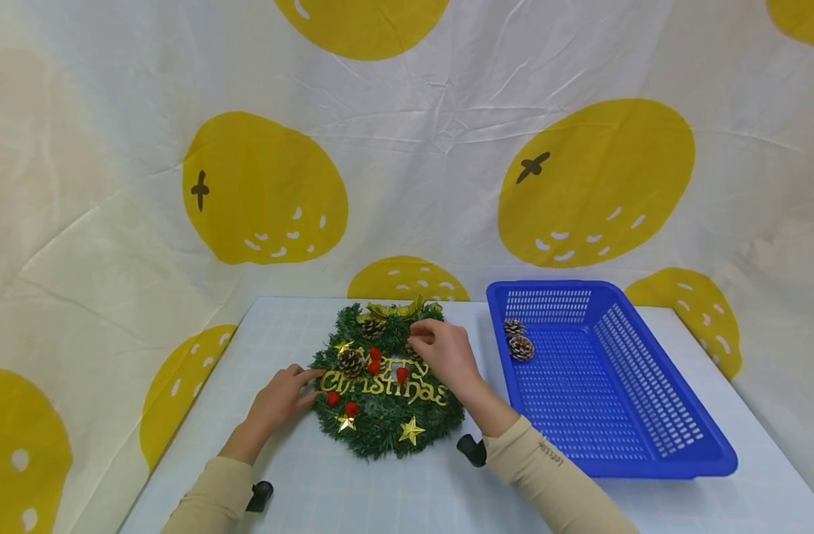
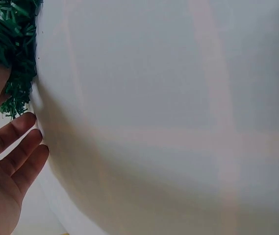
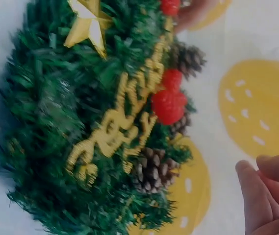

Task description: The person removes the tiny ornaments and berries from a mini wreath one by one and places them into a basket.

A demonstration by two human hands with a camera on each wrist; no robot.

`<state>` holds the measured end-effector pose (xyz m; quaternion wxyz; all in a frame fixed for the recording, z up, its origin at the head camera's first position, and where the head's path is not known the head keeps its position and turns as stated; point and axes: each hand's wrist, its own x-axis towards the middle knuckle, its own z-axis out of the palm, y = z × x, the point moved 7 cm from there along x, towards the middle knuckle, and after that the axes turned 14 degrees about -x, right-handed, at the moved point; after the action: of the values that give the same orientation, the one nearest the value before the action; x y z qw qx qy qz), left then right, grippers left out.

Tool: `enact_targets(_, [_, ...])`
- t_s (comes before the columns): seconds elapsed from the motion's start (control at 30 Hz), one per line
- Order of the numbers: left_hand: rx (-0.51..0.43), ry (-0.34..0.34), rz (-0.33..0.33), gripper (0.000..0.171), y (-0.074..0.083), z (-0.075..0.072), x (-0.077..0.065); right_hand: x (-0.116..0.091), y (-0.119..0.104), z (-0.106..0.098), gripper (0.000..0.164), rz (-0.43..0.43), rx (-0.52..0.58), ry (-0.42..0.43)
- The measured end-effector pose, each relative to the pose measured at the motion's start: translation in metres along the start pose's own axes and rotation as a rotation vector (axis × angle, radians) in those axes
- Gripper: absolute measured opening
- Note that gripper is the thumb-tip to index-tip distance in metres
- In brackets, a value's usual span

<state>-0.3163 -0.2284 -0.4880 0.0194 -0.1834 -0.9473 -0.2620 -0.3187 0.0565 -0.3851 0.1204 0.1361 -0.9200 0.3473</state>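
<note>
A green Christmas wreath (image 1: 374, 430) lies on the table, bearing gold "Merry Christmas" lettering (image 1: 380, 384), red berries (image 1: 351, 409), gold stars (image 1: 411, 431), pine cones (image 1: 351, 362) and a gold bow at its far edge. My left hand (image 1: 282, 397) rests against the wreath's left edge, thumb on the greenery and fingers fairly straight in the left wrist view. Over the wreath's upper right, my right hand (image 1: 447, 356) hovers with thumb and forefinger close together. In the right wrist view its fingertips (image 3: 244, 169) stand apart from the wreath, nothing visible between them.
A blue plastic basket (image 1: 647, 467) stands to the right of the wreath, with two pine cones (image 1: 521, 348) near its left wall. Behind the table (image 1: 374, 497) hangs a white cloth (image 1: 427, 185) printed with yellow fruit.
</note>
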Motion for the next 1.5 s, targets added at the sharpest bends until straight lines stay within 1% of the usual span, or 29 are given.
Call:
enact_targets(0.1, [-0.004, 0.0, 0.003, 0.039, 0.0, -0.001, 0.002, -0.001, 0.001, 0.005, 0.023, -0.003, -0.002, -0.028])
enact_targets(0.23, [-0.009, -0.003, -0.001, 0.039, 0.0, -0.002, 0.003, -0.003, 0.001, 0.008, 0.026, 0.004, 0.008, -0.045])
enact_targets(0.37, [-0.008, -0.008, -0.016, 0.039, -0.001, -0.001, 0.003, -0.005, -0.001, 0.01, 0.028, 0.0, -0.023, -0.047])
enact_targets(0.57, [0.0, 0.0, -0.013, 0.039, -0.001, -0.002, 0.003, -0.01, -0.002, 0.015, 0.032, -0.003, -0.063, -0.059])
enact_targets(0.77, [0.0, -0.008, -0.02, 0.04, -0.002, -0.001, 0.003, -0.016, 0.0, 0.02, 0.035, -0.017, -0.109, -0.046])
enact_targets(1.03, [0.0, -0.013, -0.018, 0.04, -0.004, 0.0, 0.002, -0.024, 0.002, 0.026, 0.048, 0.03, -0.096, -0.055])
enact_targets(1.17, [0.002, -0.009, -0.017, 0.04, -0.003, -0.001, 0.001, -0.031, 0.005, 0.032, 0.052, 0.033, -0.096, -0.072])
enact_targets(1.33, [0.001, -0.002, 0.0, 0.04, -0.002, 0.0, 0.0, -0.038, 0.012, 0.042, 0.05, 0.024, -0.129, -0.094])
enact_targets(1.5, [0.004, -0.001, 0.006, 0.04, -0.002, 0.002, 0.001, -0.042, 0.017, 0.048, 0.048, 0.012, -0.151, -0.1])
